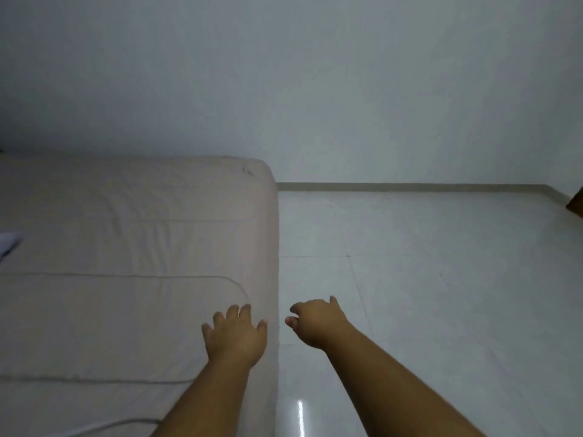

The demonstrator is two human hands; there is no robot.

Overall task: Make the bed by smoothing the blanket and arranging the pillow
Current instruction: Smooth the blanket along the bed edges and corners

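A bed with a pale beige cover (132,241) fills the left half of the head view, its right edge running down the middle. The cover lies mostly flat with shallow creases and long seam lines. My left hand (235,335) rests palm down on the cover close to that edge, fingers spread, holding nothing. My right hand (317,323) hovers just off the bed's side over the floor, fingers loosely curled and apart, holding nothing. A small white patch of fabric (8,242) shows at the far left edge; I cannot tell whether it is the pillow.
A glossy white tiled floor (426,279) spreads to the right of the bed. A plain pale wall (315,89) stands behind, with a skirting strip at its foot. A dark brown object (576,203) pokes in at the right edge.
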